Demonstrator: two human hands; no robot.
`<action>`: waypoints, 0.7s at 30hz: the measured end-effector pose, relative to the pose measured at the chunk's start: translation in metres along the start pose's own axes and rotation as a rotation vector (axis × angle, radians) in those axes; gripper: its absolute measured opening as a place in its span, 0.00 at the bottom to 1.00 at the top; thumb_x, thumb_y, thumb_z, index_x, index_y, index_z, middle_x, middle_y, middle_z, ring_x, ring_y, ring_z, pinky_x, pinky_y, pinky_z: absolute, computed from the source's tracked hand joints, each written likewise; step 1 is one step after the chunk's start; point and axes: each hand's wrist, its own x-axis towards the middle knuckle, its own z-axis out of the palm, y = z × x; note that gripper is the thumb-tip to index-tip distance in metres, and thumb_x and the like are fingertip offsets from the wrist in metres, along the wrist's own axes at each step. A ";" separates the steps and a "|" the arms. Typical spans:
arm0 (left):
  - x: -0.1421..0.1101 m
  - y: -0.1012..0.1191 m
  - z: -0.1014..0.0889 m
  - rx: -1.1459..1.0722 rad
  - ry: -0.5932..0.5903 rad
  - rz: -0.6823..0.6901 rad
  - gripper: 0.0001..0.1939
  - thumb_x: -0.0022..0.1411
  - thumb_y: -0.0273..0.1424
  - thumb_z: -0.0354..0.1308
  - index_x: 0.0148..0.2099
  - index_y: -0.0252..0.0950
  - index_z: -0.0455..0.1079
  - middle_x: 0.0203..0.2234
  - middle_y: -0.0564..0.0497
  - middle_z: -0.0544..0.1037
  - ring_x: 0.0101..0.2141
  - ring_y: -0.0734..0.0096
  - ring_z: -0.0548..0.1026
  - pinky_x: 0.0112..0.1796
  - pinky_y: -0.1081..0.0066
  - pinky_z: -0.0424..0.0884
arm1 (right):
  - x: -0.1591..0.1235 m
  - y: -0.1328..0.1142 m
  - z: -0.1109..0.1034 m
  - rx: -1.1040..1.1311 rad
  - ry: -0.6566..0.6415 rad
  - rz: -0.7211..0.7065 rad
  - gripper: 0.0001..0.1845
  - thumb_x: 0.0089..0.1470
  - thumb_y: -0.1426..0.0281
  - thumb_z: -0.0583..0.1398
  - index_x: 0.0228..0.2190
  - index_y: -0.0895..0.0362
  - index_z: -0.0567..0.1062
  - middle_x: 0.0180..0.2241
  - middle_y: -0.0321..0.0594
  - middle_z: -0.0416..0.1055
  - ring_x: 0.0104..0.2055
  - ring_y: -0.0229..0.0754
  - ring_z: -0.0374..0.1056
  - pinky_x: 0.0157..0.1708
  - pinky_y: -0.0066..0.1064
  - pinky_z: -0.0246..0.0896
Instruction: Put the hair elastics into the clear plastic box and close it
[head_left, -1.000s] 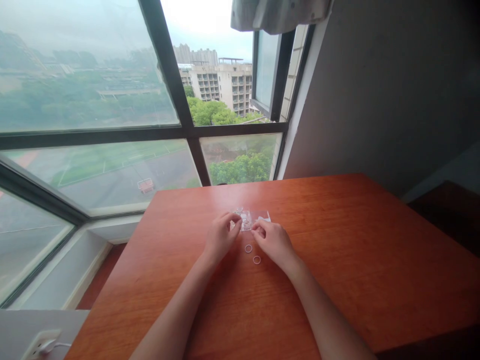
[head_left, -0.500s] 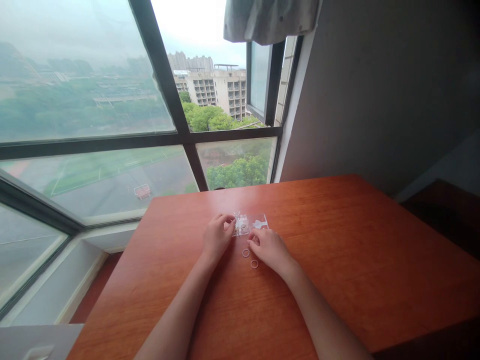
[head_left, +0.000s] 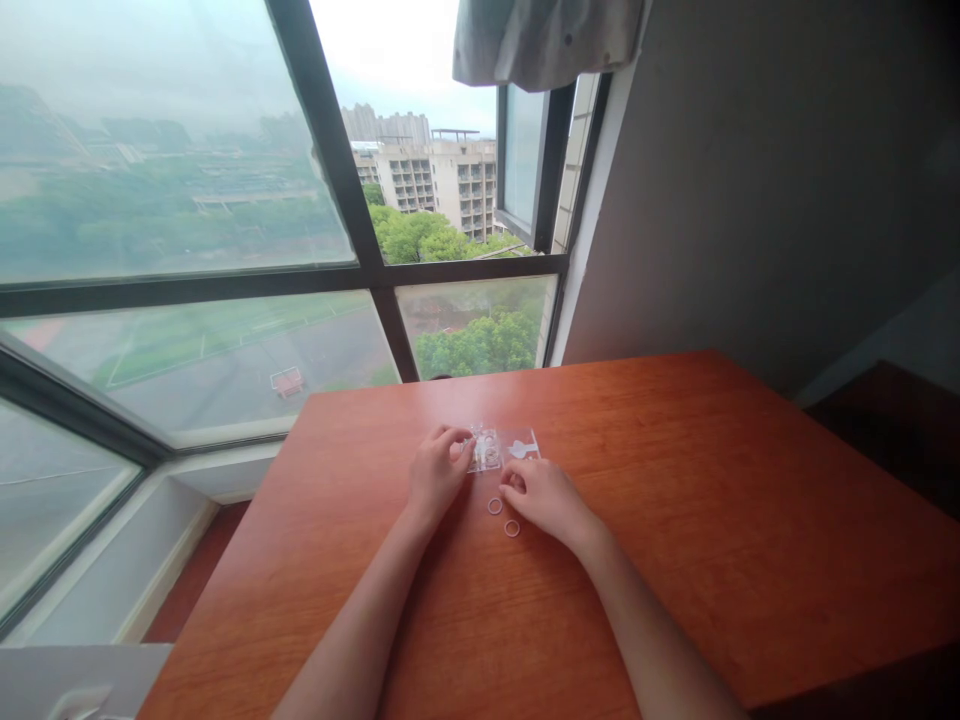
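Note:
A small clear plastic box [head_left: 485, 452] with its transparent lid [head_left: 522, 442] folded out to the right lies on the wooden table. Small pieces, too tiny to name, sit inside it. My left hand [head_left: 439, 465] pinches the box at its left edge with thumb and fingers. Just in front of the lid, my right hand [head_left: 544, 497] is closed in a pinch; whatever may be between its fingertips is hidden. Near those fingertips a pale ring [head_left: 495, 507] lies flat on the table. A second pale ring [head_left: 511, 528] rests a little closer to me.
The reddish-brown table [head_left: 675, 520] reaches toward a dark-framed window [head_left: 300, 275] at the back and left. A grey curtain [head_left: 547, 45] hangs at the top. On the right rises a plain wall [head_left: 735, 200].
The whole view has shifted very slightly. Both hands keep nearly the same places by the box, and the two rings lie where they were.

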 end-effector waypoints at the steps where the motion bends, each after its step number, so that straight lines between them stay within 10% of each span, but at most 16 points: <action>1: 0.000 0.000 -0.001 0.001 -0.002 -0.005 0.08 0.63 0.35 0.55 0.39 0.40 0.74 0.35 0.52 0.76 0.36 0.69 0.75 0.33 0.72 0.66 | 0.000 0.001 -0.001 0.021 -0.025 -0.020 0.04 0.50 0.69 0.60 0.30 0.52 0.77 0.26 0.33 0.74 0.29 0.36 0.67 0.28 0.26 0.49; 21: -0.012 -0.008 -0.013 0.015 -0.076 0.042 0.09 0.62 0.32 0.53 0.43 0.40 0.72 0.39 0.50 0.73 0.31 0.71 0.72 0.32 0.72 0.67 | -0.008 0.003 -0.007 0.146 -0.181 -0.120 0.02 0.50 0.71 0.62 0.29 0.54 0.76 0.24 0.31 0.74 0.27 0.34 0.66 0.26 0.24 0.48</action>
